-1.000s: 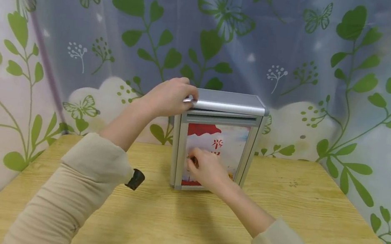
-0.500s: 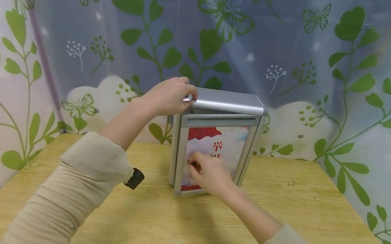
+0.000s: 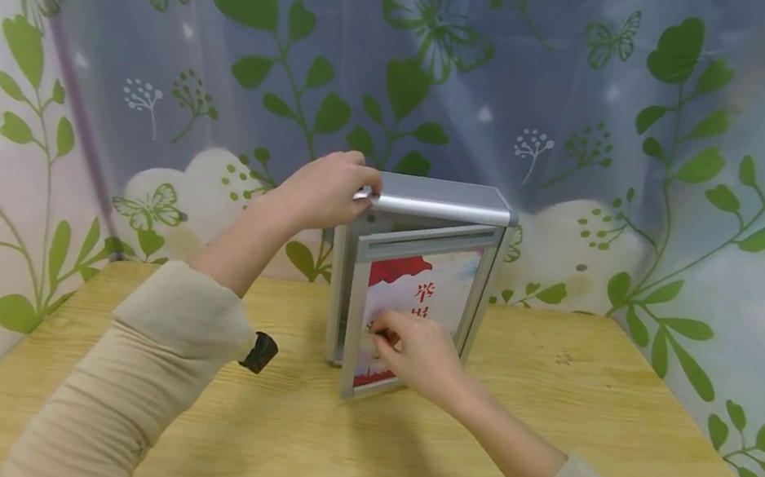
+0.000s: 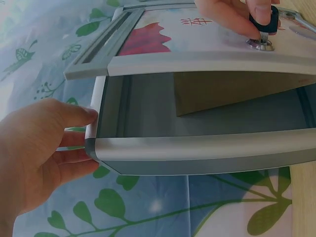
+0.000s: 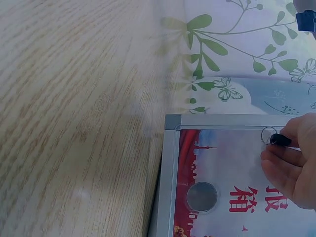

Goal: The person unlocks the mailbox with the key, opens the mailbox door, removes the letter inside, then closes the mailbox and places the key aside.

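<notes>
A silver metal letter box stands upright on the table, its front door swung partly outward from the left side. My left hand grips the top left corner, with the thumb on the front edge in the left wrist view. My right hand pinches the black head of a key that sits in the door's round lock. A wire key ring hangs at the key. Red lettering and a red flag mark the door's panel. Inside the box shows a flat brown sheet or envelope.
The wood-grain table extends around the box. A curtain printed with leaves and butterflies hangs behind and at both sides. A black piece sticks out at the left sleeve cuff.
The door has swung outward from nearly closed to partly open, my right hand drawing it by the key towards me. My left hand stays on the box's top corner.
</notes>
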Available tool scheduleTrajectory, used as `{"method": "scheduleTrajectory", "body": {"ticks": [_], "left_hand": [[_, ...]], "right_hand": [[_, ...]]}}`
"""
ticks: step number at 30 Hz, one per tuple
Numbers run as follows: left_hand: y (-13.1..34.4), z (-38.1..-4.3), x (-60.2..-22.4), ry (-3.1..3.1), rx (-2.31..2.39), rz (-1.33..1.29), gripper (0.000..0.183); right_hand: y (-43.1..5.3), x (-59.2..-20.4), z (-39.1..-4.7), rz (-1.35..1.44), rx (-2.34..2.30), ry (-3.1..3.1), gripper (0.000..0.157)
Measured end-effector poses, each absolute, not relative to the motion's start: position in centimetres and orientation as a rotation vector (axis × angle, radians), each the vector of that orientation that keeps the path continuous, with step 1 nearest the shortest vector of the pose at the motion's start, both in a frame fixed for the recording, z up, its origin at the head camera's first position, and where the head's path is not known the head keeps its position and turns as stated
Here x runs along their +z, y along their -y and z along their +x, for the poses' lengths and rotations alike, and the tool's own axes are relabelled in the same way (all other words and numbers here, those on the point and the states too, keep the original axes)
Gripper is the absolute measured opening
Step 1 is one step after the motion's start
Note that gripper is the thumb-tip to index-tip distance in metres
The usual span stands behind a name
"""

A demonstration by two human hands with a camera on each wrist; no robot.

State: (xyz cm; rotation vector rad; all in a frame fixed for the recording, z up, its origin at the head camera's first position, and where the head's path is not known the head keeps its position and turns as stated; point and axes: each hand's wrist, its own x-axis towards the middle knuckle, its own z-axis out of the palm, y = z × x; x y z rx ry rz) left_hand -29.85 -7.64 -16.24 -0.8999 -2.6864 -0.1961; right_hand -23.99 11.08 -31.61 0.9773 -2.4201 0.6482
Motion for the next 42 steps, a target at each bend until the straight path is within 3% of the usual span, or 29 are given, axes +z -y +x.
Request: {"method": "scheduleTrajectory", "body": {"ticks": [14, 35, 42], "left_hand": [[7.7, -29.9, -16.4, 2.672, -0.195, -0.901, 0.022], [7.9, -29.9, -16.7, 2.639, -0.190, -0.908, 0.022], [7.8, -29.9, -16.7, 2.635, -0.178, -0.917, 0.022]], "right_hand": [[-12.6, -31.7, -22.9, 1.039, 0.702, 2.426, 0.006], [-16.5, -31.3, -21.5, 1.036, 1.324, 2.681, 0.007], [-17.6, -31.1, -20.9, 1.075, 1.344, 2.692, 0.006]]}}
